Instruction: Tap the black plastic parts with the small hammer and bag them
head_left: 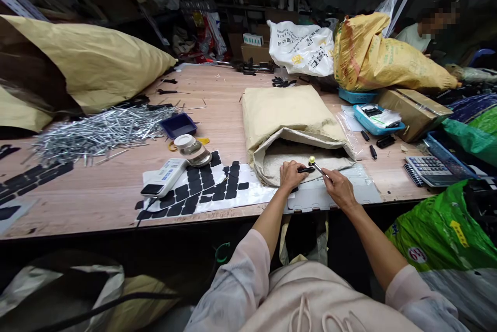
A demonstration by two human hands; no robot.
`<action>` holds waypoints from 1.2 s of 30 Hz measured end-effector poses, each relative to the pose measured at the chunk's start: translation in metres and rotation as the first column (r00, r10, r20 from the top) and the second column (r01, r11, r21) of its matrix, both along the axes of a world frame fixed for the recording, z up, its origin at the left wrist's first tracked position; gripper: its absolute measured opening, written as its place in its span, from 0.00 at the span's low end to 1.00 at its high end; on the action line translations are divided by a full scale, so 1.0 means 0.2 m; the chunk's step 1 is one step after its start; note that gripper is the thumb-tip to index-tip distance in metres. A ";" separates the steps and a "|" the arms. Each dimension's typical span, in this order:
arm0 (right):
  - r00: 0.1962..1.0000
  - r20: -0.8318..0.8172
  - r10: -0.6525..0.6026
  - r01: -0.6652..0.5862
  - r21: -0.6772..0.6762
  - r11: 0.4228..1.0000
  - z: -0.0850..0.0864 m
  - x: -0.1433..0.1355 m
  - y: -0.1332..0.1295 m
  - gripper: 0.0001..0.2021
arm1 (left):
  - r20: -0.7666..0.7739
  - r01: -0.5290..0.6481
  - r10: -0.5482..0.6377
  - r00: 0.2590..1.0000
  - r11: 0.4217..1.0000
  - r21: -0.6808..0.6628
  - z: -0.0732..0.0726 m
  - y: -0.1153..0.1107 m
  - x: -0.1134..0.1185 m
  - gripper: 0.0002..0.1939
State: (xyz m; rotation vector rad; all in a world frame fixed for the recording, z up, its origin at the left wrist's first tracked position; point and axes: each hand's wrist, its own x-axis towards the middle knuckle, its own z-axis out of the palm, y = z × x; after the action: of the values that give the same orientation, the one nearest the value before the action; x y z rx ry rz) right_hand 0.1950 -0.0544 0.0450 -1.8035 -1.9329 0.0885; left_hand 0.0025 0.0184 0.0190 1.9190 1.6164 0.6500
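My left hand [290,175] is closed on a small dark piece [306,170], which sticks out to the right from its fingertips. In my right hand [337,186] is a thin metal tool with a round yellow head [312,160], its head just above the dark piece; whether they touch I cannot tell. Both hands are at the open mouth of a beige paper sack [285,112] lying on the table. Beneath them lies a grey-white sheet [349,187] along the table's front edge. The sack's inside is mostly in shadow.
Left on the table [93,192] are a heap of metal rods [104,127], a blue tray [178,126], a glass jar [194,152], a white device [165,179] and black stickers [231,182]. Rightward are a calculator [429,166], a cardboard box [413,109] and a green sack [435,223]. A person sits behind.
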 end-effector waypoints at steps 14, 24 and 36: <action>0.994 0.088 -0.060 0.050 0.110 0.993 -0.22 0.23 0.18 0.20 | 0.031 0.067 -0.070 0.997 0.995 0.079 0.04 -0.09 -0.04 0.10; 0.995 0.054 -0.089 0.087 0.034 0.996 -0.21 0.24 0.19 0.21 | -0.186 0.387 -0.339 0.922 0.827 0.408 -0.11 -0.82 -0.15 0.12; 0.995 0.020 -0.098 0.097 0.022 0.995 -0.22 0.24 0.19 0.20 | 0.021 -0.095 0.093 0.995 0.986 0.140 0.11 0.02 0.16 0.13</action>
State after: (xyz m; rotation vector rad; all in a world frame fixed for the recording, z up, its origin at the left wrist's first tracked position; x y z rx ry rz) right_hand 0.2421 -0.0161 0.0018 -1.8888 -1.8497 0.0171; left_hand 0.0344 0.0218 0.0416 1.9408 1.7013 0.8346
